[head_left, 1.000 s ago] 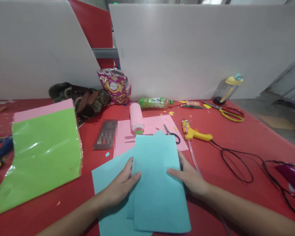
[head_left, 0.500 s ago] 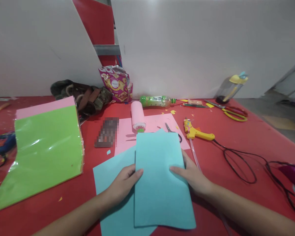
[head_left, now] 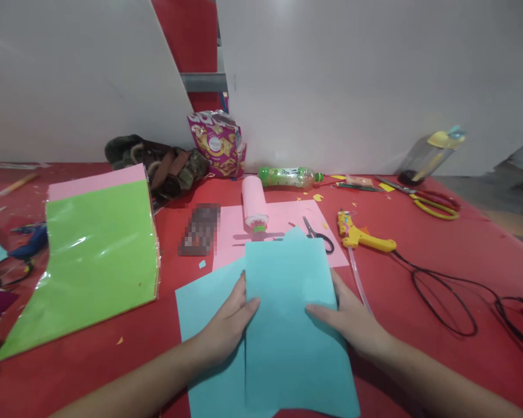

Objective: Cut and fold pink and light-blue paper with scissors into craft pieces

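Note:
A light-blue craft sheet [head_left: 294,331], folded or stacked by the look of its edges, is held up between my two hands. My left hand [head_left: 229,325] grips its left edge, thumb on the front and fingers behind. On the right edge my right hand [head_left: 353,316] does the same, with its fingers partly hidden behind the sheet. Another light-blue sheet [head_left: 213,302] lies flat underneath on the red table. Beyond it is a pink sheet [head_left: 226,244] bearing a pink-wrapped bottle [head_left: 253,200] and small scissors [head_left: 320,237], partly near the held sheet's top edge.
To the right lie a yellow glue gun [head_left: 366,238] with a black cord [head_left: 444,281], and large scissors [head_left: 436,204]. A packet of green and pink sheets [head_left: 100,261] lies left. A green bottle [head_left: 290,176] and snack bag [head_left: 218,145] stand or lie at the back.
The view has swung a little left, so the table's things sit further right. Both hands keep hold of the light-blue craft sheet, which has dipped slightly.

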The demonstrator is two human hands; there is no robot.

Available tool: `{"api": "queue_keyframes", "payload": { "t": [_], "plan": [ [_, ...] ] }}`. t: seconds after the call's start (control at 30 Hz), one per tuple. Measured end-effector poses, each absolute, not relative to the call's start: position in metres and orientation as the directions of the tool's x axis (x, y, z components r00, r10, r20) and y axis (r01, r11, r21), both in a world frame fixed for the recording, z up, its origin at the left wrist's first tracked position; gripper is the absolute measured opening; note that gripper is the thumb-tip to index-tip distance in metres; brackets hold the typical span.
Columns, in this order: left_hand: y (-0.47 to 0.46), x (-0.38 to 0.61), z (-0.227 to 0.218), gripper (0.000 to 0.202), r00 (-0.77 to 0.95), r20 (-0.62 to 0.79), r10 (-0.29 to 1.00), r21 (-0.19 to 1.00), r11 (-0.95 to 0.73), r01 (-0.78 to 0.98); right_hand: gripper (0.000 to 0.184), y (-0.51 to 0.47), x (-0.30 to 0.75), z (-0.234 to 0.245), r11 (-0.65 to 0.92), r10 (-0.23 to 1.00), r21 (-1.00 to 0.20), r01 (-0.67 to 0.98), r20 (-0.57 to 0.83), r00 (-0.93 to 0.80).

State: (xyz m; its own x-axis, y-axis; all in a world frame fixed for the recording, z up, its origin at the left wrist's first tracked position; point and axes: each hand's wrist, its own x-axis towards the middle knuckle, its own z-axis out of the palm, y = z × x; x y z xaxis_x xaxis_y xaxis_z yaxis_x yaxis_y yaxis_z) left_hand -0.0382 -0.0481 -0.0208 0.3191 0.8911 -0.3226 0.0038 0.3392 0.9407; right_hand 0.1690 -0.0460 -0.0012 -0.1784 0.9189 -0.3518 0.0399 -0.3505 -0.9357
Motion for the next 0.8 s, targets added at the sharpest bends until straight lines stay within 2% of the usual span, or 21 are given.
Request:
{"api": "queue_keyframes", "payload": {
  "t": [0.3,0.53,0.63,0.8],
  "plan": [
    [-0.051,-0.035,-0.015,0.070,0.278,-0.413,0.867,0.890,0.449,-0.078,0.063,-0.050,0.167,0.006,-0.359,0.917,-0.916,0.180,-0.381,-0.113],
    [-0.054,-0.035,-0.014,0.068,0.360,-0.284,0.889,0.935,0.340,-0.102,0.070,-0.051,0.168,0.005,-0.322,0.927,-0.889,0.325,-0.366,-0.082],
    [-0.055,-0.033,-0.013,0.070,0.354,-0.308,0.883,0.926,0.364,-0.103,0.066,-0.052,0.168,0.005,-0.306,0.932,-0.886,0.348,-0.353,-0.080],
    [-0.056,-0.030,-0.011,0.077,0.383,-0.358,0.852,0.865,0.457,-0.209,0.065,-0.054,0.167,0.008,-0.282,0.943,-0.887,0.366,-0.326,-0.064]
  ]
}}
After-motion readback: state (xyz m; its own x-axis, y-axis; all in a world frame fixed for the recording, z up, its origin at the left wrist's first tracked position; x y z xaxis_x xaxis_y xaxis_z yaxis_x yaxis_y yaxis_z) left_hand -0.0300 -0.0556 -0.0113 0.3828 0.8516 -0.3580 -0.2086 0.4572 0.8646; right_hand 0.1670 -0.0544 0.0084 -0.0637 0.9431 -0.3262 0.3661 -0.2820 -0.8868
